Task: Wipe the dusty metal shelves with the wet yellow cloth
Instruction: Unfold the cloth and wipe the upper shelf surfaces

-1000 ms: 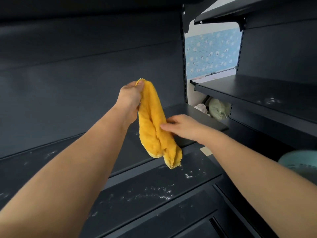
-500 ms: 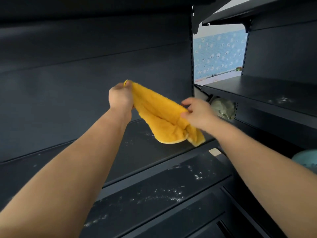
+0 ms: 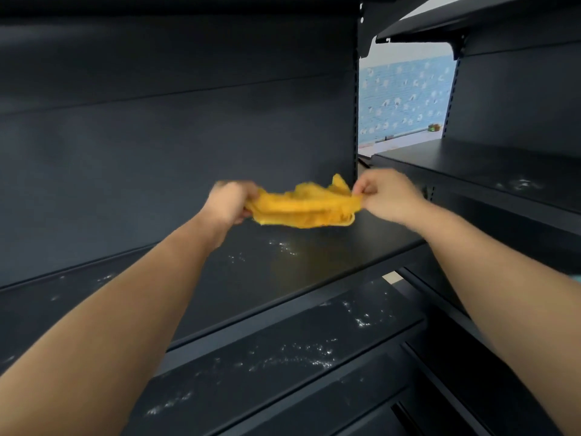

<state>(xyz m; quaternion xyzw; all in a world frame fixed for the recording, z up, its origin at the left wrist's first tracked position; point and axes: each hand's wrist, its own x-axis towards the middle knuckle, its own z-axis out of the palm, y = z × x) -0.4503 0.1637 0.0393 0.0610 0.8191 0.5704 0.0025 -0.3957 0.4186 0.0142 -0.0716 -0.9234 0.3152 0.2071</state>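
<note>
Yellow cloth (image 3: 303, 207) hangs bunched between two hands just above the upper dark metal shelf (image 3: 330, 256) — left hand (image 3: 231, 202) gripping one end, right hand (image 3: 385, 195) pinching the other. White dust speckles that shelf below the cloth — and the lower shelf (image 3: 283, 357).

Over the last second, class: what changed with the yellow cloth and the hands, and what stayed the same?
The yellow cloth, earlier hanging from the left hand, is now stretched sideways between both hands, low over the shelf. The right hand gripped its lower end and drew it rightward. Unchanged: the left hand's grip, the white dust on the shelves.
</note>
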